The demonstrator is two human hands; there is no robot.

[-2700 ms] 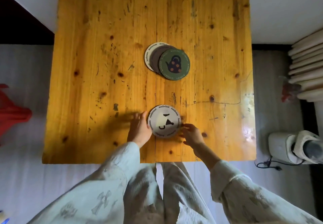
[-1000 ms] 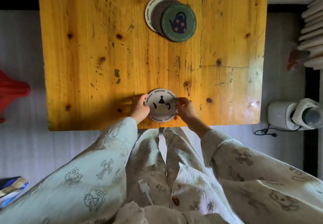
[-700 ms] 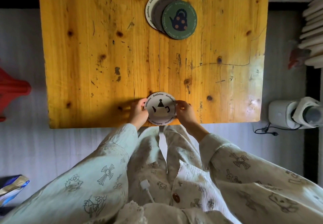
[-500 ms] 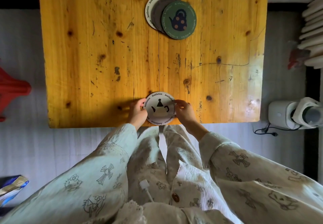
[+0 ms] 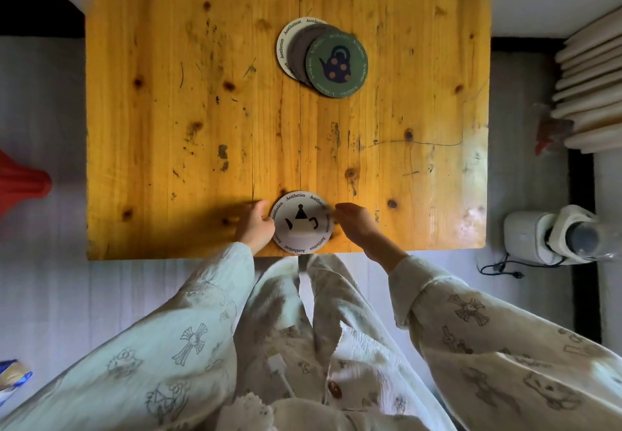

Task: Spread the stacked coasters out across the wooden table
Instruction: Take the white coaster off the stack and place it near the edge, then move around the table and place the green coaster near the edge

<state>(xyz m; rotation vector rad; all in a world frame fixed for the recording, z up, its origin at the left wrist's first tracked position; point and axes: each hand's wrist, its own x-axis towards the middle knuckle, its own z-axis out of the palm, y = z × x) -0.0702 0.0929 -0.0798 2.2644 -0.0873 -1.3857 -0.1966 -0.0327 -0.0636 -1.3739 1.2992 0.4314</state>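
Since the frame half a second ago, little has shifted; the scene reads as follows.

Wooden table [image 5: 168, 94]: fills the view as before, its near edge just below both sets of fingers.

Fanned coasters [image 5: 321, 57]: three overlapping, a green teapot coaster [image 5: 337, 65] on top, well beyond the fingertips, unmoved.

White coaster [image 5: 302, 222]: flat at the near edge between the hands, black hat-and-teapot print upright, same spot as earlier.

Left hand [image 5: 254, 226]: fingers curled against the white coaster's left rim, touching it as before.

Right hand [image 5: 356, 223]: fingers loosely bent and blurred, tips at the right rim; earlier pressed to it, contact now unclear.
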